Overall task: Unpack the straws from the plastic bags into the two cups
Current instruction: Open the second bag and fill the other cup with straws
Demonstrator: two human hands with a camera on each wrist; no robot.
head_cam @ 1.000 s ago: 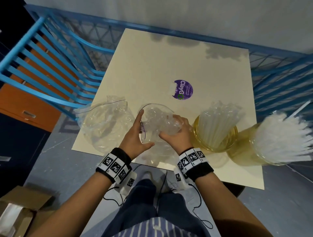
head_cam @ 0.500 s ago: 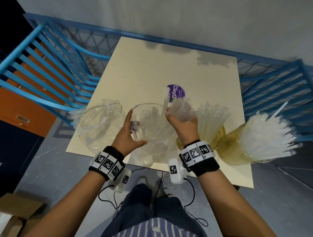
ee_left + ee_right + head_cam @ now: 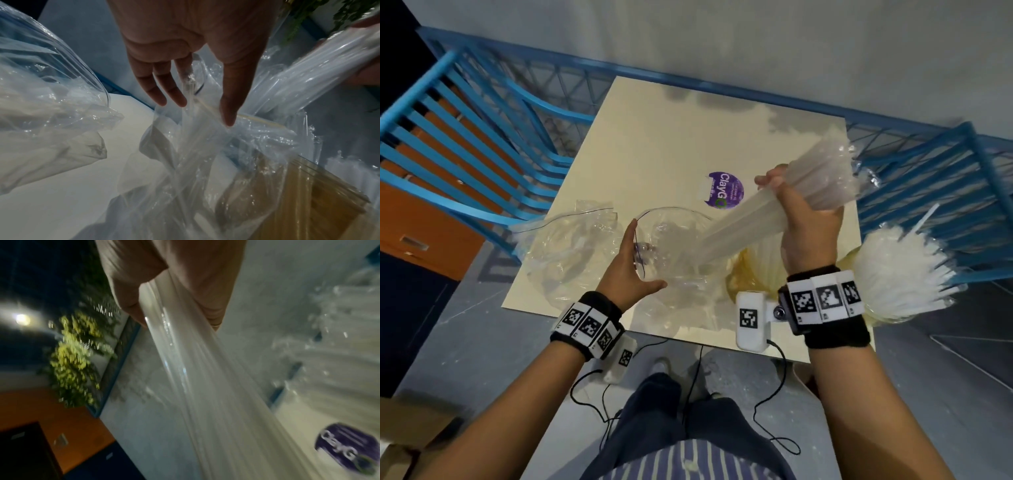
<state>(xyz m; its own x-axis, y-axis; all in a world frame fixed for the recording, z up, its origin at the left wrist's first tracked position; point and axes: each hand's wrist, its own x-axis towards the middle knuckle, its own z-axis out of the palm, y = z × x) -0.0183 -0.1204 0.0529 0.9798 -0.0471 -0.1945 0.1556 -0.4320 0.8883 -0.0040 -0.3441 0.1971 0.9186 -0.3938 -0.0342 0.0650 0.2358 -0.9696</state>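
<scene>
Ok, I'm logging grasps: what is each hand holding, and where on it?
Right hand grips the translucent white straw bundle around its middle. Left hand lies with straight fingers at the mouth of the clear plastic bag; a pinch cannot be told.

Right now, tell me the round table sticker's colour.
The sticker is purple with white lettering; head view shows it best.

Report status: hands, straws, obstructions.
Right hand grips straws, lower end inside bag. Left hand rests on bag mouth. Near cup already holds straws.
</scene>
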